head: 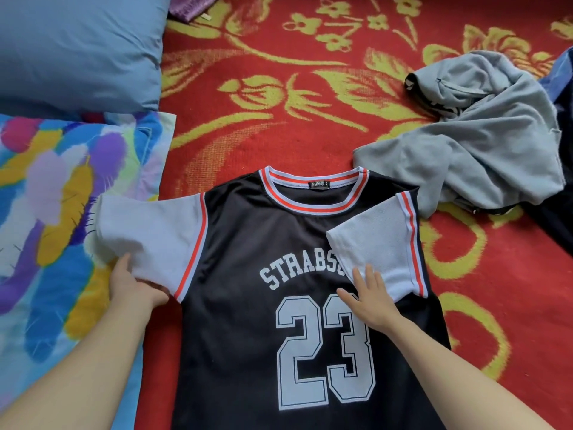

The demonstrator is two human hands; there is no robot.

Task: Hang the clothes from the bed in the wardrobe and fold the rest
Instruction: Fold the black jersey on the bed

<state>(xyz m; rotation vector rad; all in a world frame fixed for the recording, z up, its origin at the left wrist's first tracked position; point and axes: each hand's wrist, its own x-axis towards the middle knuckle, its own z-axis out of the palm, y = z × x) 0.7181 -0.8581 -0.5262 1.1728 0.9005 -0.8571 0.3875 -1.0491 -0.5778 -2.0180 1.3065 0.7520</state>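
We are in the folding part of the task, working on the black jersey (248,321), number 23, which lies face up and flat on the bed (279,97) right in front of us. Its right sleeve (375,240) is already turned in over the chest, and our right grip (369,299) rests on it wide and flat, fingers spread, pinning the fold against the jersey. Our left grip (133,283) is at the jersey's other side, closed on the lower edge of the left sleeve (148,231), with the fingers tucked under the cloth. That sleeve spreads outward from the jersey onto the edge of a colourful pillow (46,212).

The next move, as we judge it, is to bring the left sleeve in across the chest to match the right one, with the right grip kept down so the first fold does not slide on the slick fabric. After that the body needs folding up from the hem.

A crumpled grey sweatshirt (483,144) waits beyond the jersey's right shoulder, just beside it
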